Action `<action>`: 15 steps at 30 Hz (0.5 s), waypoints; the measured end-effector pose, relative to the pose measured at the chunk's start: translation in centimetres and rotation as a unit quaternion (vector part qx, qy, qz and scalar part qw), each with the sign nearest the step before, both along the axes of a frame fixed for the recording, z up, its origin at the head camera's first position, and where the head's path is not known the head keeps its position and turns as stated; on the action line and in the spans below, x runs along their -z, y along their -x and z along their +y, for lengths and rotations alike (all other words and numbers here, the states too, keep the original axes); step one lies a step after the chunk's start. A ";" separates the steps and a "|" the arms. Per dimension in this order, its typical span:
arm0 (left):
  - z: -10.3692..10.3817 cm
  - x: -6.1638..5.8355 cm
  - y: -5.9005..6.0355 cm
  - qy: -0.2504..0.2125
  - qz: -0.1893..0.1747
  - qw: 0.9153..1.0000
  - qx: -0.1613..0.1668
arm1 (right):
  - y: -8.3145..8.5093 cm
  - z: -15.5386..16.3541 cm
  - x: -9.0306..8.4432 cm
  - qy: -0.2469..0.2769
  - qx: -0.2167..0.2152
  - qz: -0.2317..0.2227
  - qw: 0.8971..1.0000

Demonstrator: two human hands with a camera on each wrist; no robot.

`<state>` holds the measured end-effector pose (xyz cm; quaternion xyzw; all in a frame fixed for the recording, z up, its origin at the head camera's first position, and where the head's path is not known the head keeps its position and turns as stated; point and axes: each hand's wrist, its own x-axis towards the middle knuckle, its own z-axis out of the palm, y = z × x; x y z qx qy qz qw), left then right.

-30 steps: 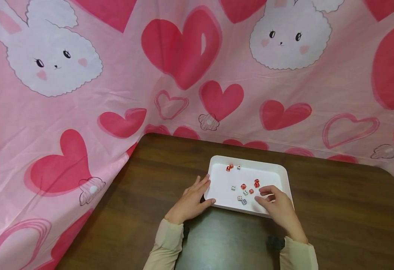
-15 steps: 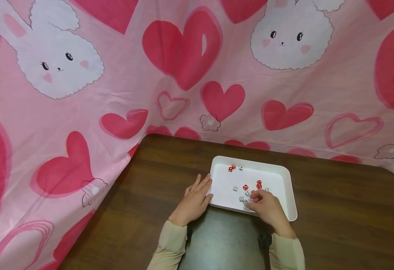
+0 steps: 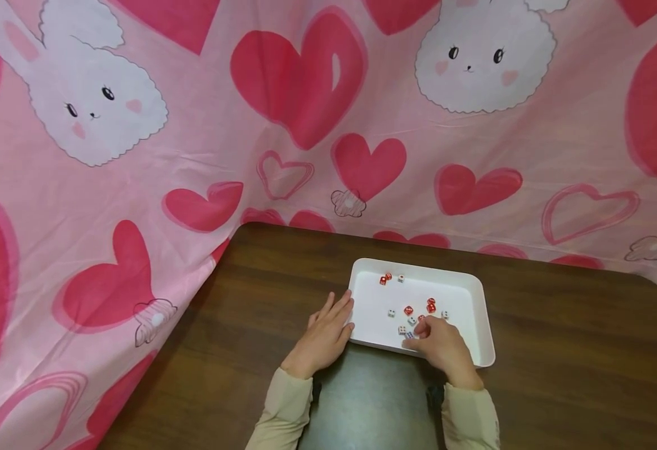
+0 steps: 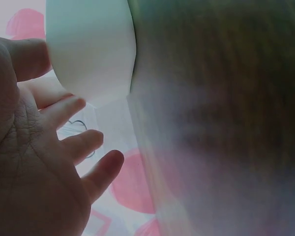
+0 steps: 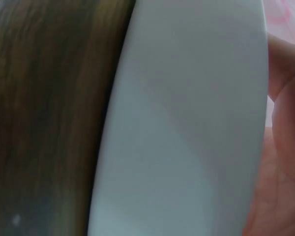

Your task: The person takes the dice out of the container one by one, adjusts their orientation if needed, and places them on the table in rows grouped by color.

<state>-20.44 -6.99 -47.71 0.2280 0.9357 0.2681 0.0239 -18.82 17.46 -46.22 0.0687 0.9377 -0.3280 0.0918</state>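
Near the surface's [image 3: 559, 350] front edge, I brace the white tray [image 3: 469, 290] with my spread left hand [image 3: 324, 337] so it stays put while my right hand [image 3: 439, 344] pinches a die [image 3: 409, 335] at its near side.

The white tray [image 5: 187, 123] fills the middle of the right wrist view, seen very close and out of focus. Its smooth outer wall runs as a broad pale band from 12 o'clock down to 6 o'clock, curving slightly leftward toward the bottom. The dark brown wooden table [image 5: 44, 113] takes up everything from 7 to 11 o'clock, its grain running top to bottom. The right hand [image 5: 285, 162] shows as a blurred strip of skin along the edge from 2 to 5 o'clock, lying right against the tray's far edge. How its fingers are curled cannot be told here. A sliver of pink cloth [image 5: 285, 14] shows at 1 o'clock.
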 end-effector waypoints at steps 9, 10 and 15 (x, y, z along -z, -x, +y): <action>-0.1 0.0 0.0 -0.011 -0.013 1.000 0.001 | 0.3 -0.3 0.5 -0.019 0.006 -0.014 1.000; -0.1 0.1 0.0 -0.012 -0.013 1.000 0.001 | 0.3 -0.3 0.5 -0.021 0.007 -0.013 1.000; -0.2 0.2 0.0 -0.011 -0.011 1.000 0.003 | 0.3 -0.5 0.6 -0.023 0.013 -0.015 1.000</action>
